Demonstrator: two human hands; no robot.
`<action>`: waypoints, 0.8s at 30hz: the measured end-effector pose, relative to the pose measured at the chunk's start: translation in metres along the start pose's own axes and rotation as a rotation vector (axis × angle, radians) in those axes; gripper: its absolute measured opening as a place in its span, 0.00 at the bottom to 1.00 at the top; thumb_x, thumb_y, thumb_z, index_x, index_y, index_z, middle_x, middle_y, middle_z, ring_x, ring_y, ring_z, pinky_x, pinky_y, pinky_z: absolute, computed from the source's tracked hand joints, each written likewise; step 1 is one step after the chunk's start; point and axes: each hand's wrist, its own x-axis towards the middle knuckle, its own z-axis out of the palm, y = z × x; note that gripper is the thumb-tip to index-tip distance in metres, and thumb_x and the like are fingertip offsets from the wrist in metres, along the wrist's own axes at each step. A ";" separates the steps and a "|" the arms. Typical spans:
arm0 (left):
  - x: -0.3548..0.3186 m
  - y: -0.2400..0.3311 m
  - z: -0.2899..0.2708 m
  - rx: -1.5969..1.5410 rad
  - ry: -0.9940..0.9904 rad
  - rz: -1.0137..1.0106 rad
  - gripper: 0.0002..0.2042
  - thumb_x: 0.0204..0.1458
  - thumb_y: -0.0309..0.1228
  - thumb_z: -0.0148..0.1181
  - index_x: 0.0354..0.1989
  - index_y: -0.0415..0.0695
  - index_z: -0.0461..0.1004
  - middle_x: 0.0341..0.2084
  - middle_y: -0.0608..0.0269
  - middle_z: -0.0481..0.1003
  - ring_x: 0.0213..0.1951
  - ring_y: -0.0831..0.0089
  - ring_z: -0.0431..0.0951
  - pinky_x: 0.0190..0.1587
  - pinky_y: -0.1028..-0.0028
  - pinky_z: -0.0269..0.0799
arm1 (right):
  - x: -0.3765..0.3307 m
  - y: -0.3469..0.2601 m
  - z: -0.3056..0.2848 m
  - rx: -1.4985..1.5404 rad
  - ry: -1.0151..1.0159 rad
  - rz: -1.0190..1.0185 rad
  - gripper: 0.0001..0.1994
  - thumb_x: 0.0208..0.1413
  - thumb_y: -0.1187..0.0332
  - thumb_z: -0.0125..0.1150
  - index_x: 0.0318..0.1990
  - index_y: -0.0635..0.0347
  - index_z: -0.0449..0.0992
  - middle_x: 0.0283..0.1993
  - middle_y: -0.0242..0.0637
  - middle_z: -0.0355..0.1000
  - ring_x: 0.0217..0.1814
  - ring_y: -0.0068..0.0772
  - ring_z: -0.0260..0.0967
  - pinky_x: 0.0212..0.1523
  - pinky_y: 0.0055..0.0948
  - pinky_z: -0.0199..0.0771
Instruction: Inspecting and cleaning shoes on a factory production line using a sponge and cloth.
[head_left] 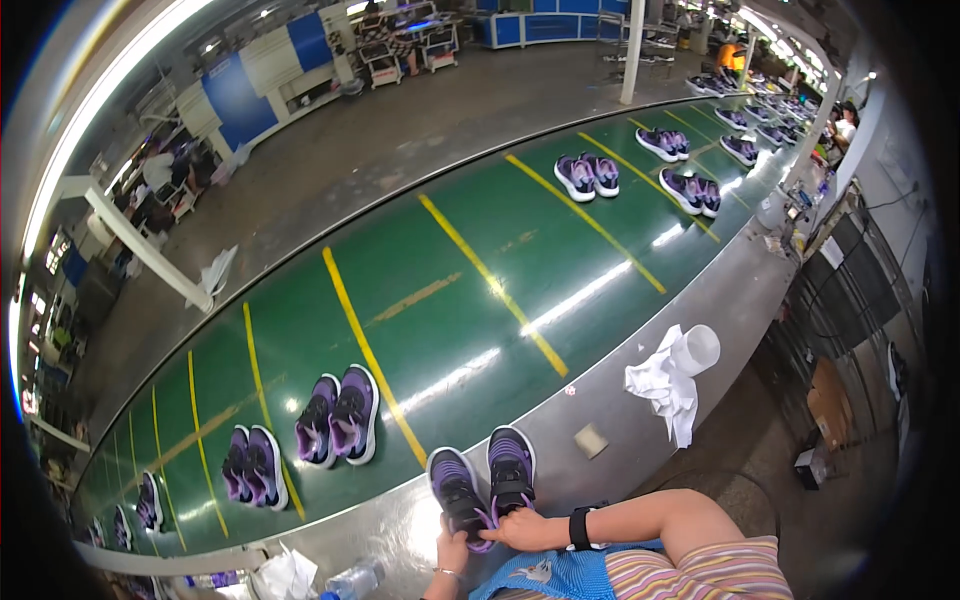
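A pair of black and purple sneakers with white soles lies on the metal ledge beside the conveyor, toes pointing away from me. My left hand (452, 552) is closed on the heel of the left sneaker (457, 485). At the heel end of the right sneaker (512, 468), my right hand (525, 529) has its fingers bent against the collar, with the index finger reaching toward the left sneaker's opening. Its other fingertips are partly hidden.
The green conveyor belt (400, 330) with yellow cross lines carries more sneaker pairs, such as one pair (340, 418) at left. On the ledge sit a small beige block (591, 441), crumpled white paper (662, 385), a white cup (697, 350) and a clear bottle (355, 580).
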 end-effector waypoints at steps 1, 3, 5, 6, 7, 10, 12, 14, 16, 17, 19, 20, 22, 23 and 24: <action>0.003 -0.001 0.001 -0.246 -0.043 -0.099 0.27 0.45 0.23 0.45 0.57 0.41 0.51 0.41 0.60 0.68 0.36 0.69 0.72 0.37 0.70 0.70 | 0.001 0.001 -0.014 -0.005 -0.004 -0.009 0.19 0.43 0.68 0.48 0.46 0.46 0.68 0.18 0.41 0.66 0.23 0.40 0.68 0.31 0.37 0.64; 0.003 0.026 0.001 -0.323 -0.166 -0.264 0.27 0.48 0.28 0.48 0.59 0.44 0.50 0.44 0.61 0.66 0.37 0.70 0.71 0.37 0.71 0.70 | -0.006 0.021 -0.057 -0.068 0.091 -0.121 0.14 0.42 0.68 0.50 0.39 0.48 0.73 0.20 0.39 0.68 0.26 0.39 0.70 0.31 0.37 0.66; 0.005 0.057 0.001 -0.181 -0.132 -0.140 0.27 0.50 0.37 0.51 0.58 0.45 0.52 0.43 0.60 0.67 0.45 0.70 0.67 0.41 0.70 0.67 | -0.008 0.053 -0.114 0.004 0.058 -0.088 0.11 0.40 0.69 0.54 0.34 0.50 0.74 0.24 0.38 0.70 0.29 0.40 0.70 0.34 0.35 0.68; 0.027 0.028 -0.005 -0.099 -0.095 0.035 0.26 0.49 0.39 0.52 0.56 0.43 0.57 0.43 0.56 0.67 0.46 0.68 0.66 0.45 0.69 0.64 | -0.010 0.079 -0.135 0.125 0.237 -0.177 0.11 0.36 0.70 0.58 0.33 0.50 0.74 0.25 0.38 0.71 0.31 0.40 0.69 0.35 0.34 0.68; 0.026 0.060 -0.011 0.150 0.110 0.280 0.26 0.47 0.38 0.54 0.54 0.42 0.59 0.41 0.52 0.68 0.42 0.65 0.68 0.44 0.68 0.63 | -0.010 0.097 -0.161 0.065 0.246 -0.091 0.12 0.34 0.70 0.60 0.32 0.51 0.75 0.26 0.39 0.71 0.32 0.41 0.69 0.35 0.34 0.68; 0.052 0.098 -0.045 0.580 0.439 0.516 0.25 0.37 0.30 0.59 0.48 0.44 0.63 0.43 0.45 0.60 0.46 0.51 0.60 0.48 0.61 0.57 | -0.004 0.190 -0.230 -0.244 0.345 0.050 0.11 0.31 0.72 0.60 0.28 0.46 0.76 0.25 0.35 0.71 0.31 0.38 0.69 0.34 0.35 0.66; 0.069 0.110 -0.073 0.799 0.629 0.440 0.27 0.34 0.29 0.61 0.48 0.54 0.64 0.46 0.47 0.57 0.49 0.50 0.56 0.49 0.58 0.55 | 0.002 0.238 -0.268 -0.368 0.431 0.187 0.11 0.30 0.70 0.62 0.28 0.47 0.76 0.24 0.35 0.67 0.33 0.39 0.65 0.38 0.35 0.59; 0.085 0.127 -0.099 1.003 0.671 0.231 0.29 0.30 0.30 0.64 0.47 0.59 0.65 0.50 0.47 0.54 0.54 0.51 0.51 0.49 0.53 0.52 | 0.006 0.282 -0.282 -0.393 0.384 0.485 0.13 0.32 0.70 0.63 0.31 0.48 0.76 0.34 0.39 0.65 0.43 0.42 0.61 0.40 0.38 0.58; 0.100 0.117 -0.125 1.201 0.614 0.051 0.30 0.30 0.35 0.65 0.48 0.63 0.65 0.52 0.48 0.54 0.56 0.52 0.50 0.53 0.47 0.45 | 0.016 0.297 -0.281 -0.325 0.340 0.739 0.21 0.32 0.72 0.65 0.41 0.47 0.74 0.45 0.42 0.61 0.51 0.44 0.58 0.52 0.42 0.57; 0.107 0.109 -0.138 1.313 0.568 -0.032 0.29 0.30 0.37 0.66 0.47 0.64 0.66 0.51 0.49 0.56 0.56 0.54 0.51 0.55 0.45 0.42 | 0.019 0.295 -0.280 -0.331 0.307 0.847 0.24 0.32 0.73 0.65 0.43 0.47 0.72 0.47 0.44 0.59 0.53 0.48 0.56 0.53 0.43 0.57; 0.127 0.105 -0.158 1.325 0.422 -0.096 0.27 0.30 0.38 0.66 0.45 0.64 0.68 0.49 0.51 0.58 0.54 0.55 0.55 0.55 0.45 0.41 | 0.012 0.307 -0.280 -0.183 0.296 0.829 0.25 0.31 0.74 0.65 0.44 0.47 0.71 0.48 0.47 0.57 0.54 0.52 0.53 0.52 0.44 0.59; 0.134 0.104 -0.166 1.328 0.278 -0.157 0.24 0.29 0.40 0.66 0.42 0.64 0.70 0.47 0.52 0.60 0.53 0.56 0.59 0.56 0.44 0.40 | 0.008 0.297 -0.276 -0.287 0.330 0.787 0.26 0.31 0.76 0.65 0.45 0.50 0.69 0.49 0.48 0.57 0.54 0.52 0.53 0.52 0.43 0.58; 0.135 0.117 -0.163 1.360 0.220 -0.031 0.21 0.31 0.43 0.65 0.39 0.60 0.72 0.41 0.54 0.66 0.46 0.60 0.67 0.54 0.45 0.44 | 0.001 0.289 -0.256 -0.333 0.507 0.689 0.26 0.31 0.76 0.65 0.45 0.52 0.68 0.49 0.48 0.57 0.53 0.51 0.53 0.51 0.41 0.57; 0.131 0.122 -0.156 1.373 0.196 0.057 0.22 0.31 0.43 0.64 0.40 0.59 0.72 0.39 0.54 0.67 0.43 0.61 0.69 0.53 0.45 0.46 | -0.002 0.284 -0.248 -0.380 0.691 0.573 0.27 0.31 0.77 0.64 0.45 0.54 0.67 0.48 0.49 0.57 0.52 0.51 0.54 0.51 0.40 0.57; 0.119 0.141 -0.138 1.305 0.241 0.080 0.21 0.32 0.44 0.64 0.39 0.55 0.72 0.35 0.52 0.69 0.41 0.61 0.70 0.50 0.50 0.50 | -0.002 0.264 -0.243 -0.224 0.698 0.542 0.26 0.32 0.78 0.63 0.45 0.56 0.65 0.47 0.46 0.58 0.51 0.49 0.54 0.50 0.37 0.56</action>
